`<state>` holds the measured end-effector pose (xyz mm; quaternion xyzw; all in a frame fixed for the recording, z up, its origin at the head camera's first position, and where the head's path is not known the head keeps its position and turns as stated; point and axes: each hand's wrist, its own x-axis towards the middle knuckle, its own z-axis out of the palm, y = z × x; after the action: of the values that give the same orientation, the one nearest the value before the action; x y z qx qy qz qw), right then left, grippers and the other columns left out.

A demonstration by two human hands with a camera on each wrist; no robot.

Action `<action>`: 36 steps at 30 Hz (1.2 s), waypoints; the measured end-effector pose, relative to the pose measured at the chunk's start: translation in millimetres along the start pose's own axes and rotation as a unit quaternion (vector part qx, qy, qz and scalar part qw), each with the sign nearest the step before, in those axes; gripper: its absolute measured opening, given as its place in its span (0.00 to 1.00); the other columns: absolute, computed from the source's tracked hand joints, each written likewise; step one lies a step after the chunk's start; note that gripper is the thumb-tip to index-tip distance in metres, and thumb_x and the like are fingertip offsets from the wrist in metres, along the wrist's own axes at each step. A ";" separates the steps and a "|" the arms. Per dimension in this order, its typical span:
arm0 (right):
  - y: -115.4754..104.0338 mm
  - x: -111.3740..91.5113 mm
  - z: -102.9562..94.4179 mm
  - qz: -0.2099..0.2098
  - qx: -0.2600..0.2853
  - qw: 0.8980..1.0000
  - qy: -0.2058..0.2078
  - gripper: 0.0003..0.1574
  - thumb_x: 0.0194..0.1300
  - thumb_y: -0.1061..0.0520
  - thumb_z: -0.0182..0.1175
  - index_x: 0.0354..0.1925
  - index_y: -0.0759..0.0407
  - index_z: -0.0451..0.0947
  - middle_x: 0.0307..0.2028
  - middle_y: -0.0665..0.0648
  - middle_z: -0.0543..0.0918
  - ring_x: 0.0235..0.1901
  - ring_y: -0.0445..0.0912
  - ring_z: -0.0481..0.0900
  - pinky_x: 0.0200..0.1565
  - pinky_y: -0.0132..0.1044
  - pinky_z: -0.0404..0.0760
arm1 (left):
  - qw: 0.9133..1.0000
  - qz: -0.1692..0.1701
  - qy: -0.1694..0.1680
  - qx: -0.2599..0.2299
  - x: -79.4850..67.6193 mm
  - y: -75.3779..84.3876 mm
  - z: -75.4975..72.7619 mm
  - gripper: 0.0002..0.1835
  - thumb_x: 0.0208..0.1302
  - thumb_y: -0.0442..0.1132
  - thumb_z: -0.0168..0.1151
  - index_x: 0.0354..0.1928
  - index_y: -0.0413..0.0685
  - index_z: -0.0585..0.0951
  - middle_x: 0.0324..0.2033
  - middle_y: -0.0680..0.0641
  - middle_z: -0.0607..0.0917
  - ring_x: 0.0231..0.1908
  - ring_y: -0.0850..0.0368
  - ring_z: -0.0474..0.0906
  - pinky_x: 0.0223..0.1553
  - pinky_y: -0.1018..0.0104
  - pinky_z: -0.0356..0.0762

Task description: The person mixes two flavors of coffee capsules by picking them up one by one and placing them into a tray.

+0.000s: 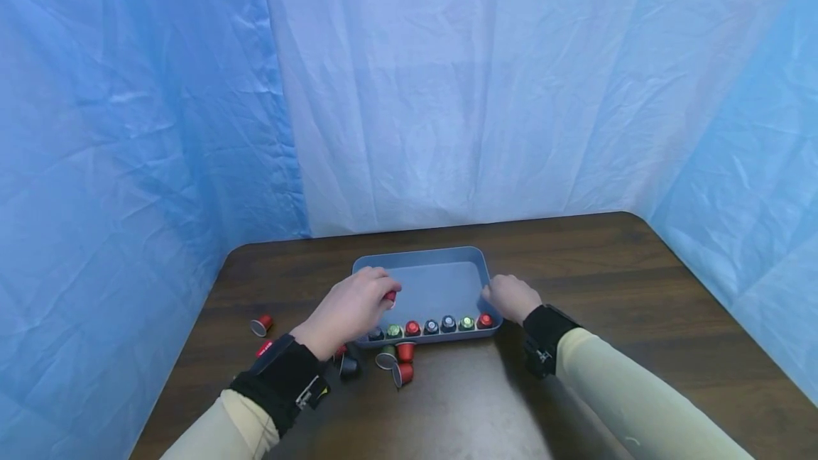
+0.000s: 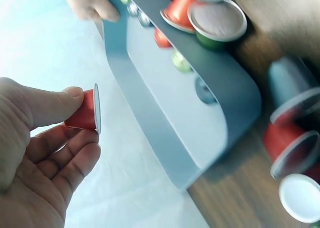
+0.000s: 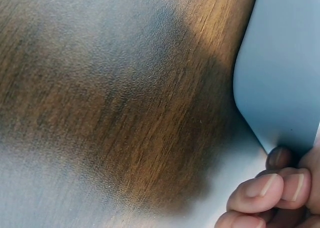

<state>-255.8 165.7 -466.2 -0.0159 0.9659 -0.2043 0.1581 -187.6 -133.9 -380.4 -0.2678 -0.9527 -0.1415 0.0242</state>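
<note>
My left hand [image 1: 358,305] pinches a red coffee capsule [image 2: 86,110] between thumb and fingers, above the left part of a blue-grey tray [image 1: 419,258]. The capsule is tilted on its side, its pale foil lid facing away from the palm. A row of capsules, among them a red one [image 1: 412,329], a green one [image 1: 467,323] and a dark blue one [image 1: 449,324], stands along the tray's near wall. At the tray's right side, my right hand [image 1: 511,297] grips the wall with curled fingers [image 3: 257,193].
Outside the tray's near wall lie loose capsules: a green one [image 1: 386,357], a red one [image 1: 402,374] and a black one [image 1: 348,366], with others partly hidden by the left wrist. Another red capsule [image 1: 261,325] lies farther left on the wooden table [image 1: 613,282]. Blue curtains [image 1: 447,91] surround the table.
</note>
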 end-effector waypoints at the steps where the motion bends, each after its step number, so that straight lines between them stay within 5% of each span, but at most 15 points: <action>1: -0.2 -0.4 0.0 -0.001 0.000 1.000 0.001 0.19 0.76 0.49 0.53 0.42 0.64 0.81 0.26 0.58 0.77 0.26 0.50 0.77 0.30 0.38 0.74 | 1.000 -0.008 0.000 -0.002 0.1 -3.5 0.2 0.13 0.64 0.39 0.73 0.50 0.50 0.87 0.43 0.51 0.84 0.45 0.57 0.79 0.50 0.60 0.83; 7: -0.7 -1.0 -0.5 -0.006 -0.005 1.000 0.004 0.20 0.76 0.49 0.54 0.44 0.64 0.82 0.26 0.57 0.77 0.27 0.50 0.77 0.31 0.38 0.75 | 0.999 -0.046 -0.004 -0.012 0.7 -23.4 3.6 0.10 0.64 0.35 0.72 0.46 0.50 0.87 0.40 0.52 0.83 0.42 0.57 0.80 0.49 0.59 0.83; 17: -0.2 -2.0 -1.5 -0.005 -0.002 1.000 0.002 0.20 0.76 0.49 0.54 0.44 0.65 0.81 0.26 0.58 0.77 0.26 0.50 0.77 0.30 0.38 0.74 | 0.994 -0.093 -0.061 0.012 3.0 -42.3 18.3 0.12 0.62 0.33 0.73 0.46 0.50 0.86 0.40 0.51 0.81 0.39 0.57 0.80 0.46 0.59 0.84; 27: -0.4 -1.9 -2.2 -0.006 0.000 1.000 0.003 0.20 0.76 0.49 0.54 0.44 0.65 0.82 0.25 0.58 0.77 0.26 0.50 0.77 0.30 0.38 0.74 | 0.992 -0.082 -0.081 0.048 3.6 -52.7 34.6 0.13 0.58 0.33 0.76 0.44 0.52 0.86 0.37 0.53 0.81 0.38 0.57 0.79 0.47 0.59 0.83; 36: -0.9 -2.2 -1.9 -0.005 -0.001 1.000 0.003 0.20 0.76 0.49 0.53 0.44 0.65 0.82 0.25 0.58 0.77 0.26 0.50 0.77 0.30 0.38 0.74 | 0.993 -0.036 -0.076 0.086 3.1 -57.0 45.9 0.10 0.57 0.34 0.78 0.39 0.53 0.86 0.31 0.55 0.80 0.34 0.57 0.75 0.45 0.61 0.80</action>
<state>-254.4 165.8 -463.6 -0.0204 0.9666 -0.2039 0.1539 -218.4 -165.9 -438.7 -0.2399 -0.9696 -0.0387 -0.0301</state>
